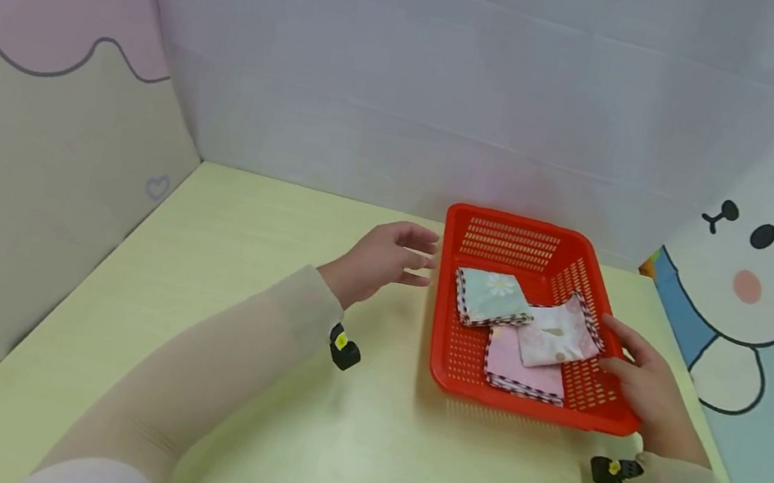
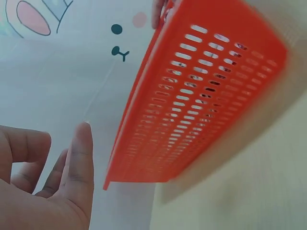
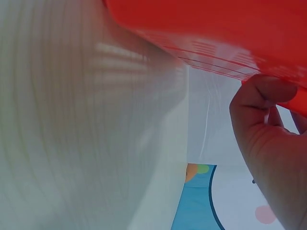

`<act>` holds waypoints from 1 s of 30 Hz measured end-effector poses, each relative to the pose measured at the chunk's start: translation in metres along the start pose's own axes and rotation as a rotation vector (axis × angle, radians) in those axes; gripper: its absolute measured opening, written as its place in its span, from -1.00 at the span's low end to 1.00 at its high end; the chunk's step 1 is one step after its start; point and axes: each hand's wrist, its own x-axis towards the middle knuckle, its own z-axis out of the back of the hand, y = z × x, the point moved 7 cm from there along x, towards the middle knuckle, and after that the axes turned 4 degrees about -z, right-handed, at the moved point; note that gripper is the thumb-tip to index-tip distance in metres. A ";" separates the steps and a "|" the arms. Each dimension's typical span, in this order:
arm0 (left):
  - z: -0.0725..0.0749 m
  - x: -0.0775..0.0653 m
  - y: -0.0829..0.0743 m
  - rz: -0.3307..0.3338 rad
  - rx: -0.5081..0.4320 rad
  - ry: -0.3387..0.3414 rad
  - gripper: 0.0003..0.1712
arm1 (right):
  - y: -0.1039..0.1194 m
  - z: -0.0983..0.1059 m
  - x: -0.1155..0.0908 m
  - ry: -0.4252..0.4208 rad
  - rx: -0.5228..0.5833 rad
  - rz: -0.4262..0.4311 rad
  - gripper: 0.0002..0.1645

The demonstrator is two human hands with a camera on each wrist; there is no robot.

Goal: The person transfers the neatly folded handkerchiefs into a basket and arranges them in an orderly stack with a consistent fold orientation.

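A red plastic basket with slotted walls stands in the right half of the head view. My right hand grips its right rim, and the right wrist view shows the hand curled at the basket edge. The basket appears raised above the table there. Inside lie a pale green folded cloth with a daisy, a pink folded cloth and a whitish patterned cloth, all with checked edging. My left hand hovers beside the left rim, fingers spread, apart from the basket in the left wrist view.
A pale yellow wood-grain table lies beneath. A whitish wall covering rises behind it, and printed cartoon panels stand along the sides. Each wrist wears a small black device.
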 end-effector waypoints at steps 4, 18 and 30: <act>0.006 -0.009 0.000 -0.035 0.093 -0.014 -0.60 | 0.002 0.000 -0.001 -0.004 -0.022 0.015 -0.16; 0.058 -0.040 0.013 -0.039 0.228 -0.048 -0.57 | 0.012 -0.001 0.000 0.031 -0.202 0.102 -0.06; 0.122 -0.052 0.015 0.010 0.651 -0.076 -0.56 | 0.042 0.012 -0.006 0.062 -0.468 0.137 0.11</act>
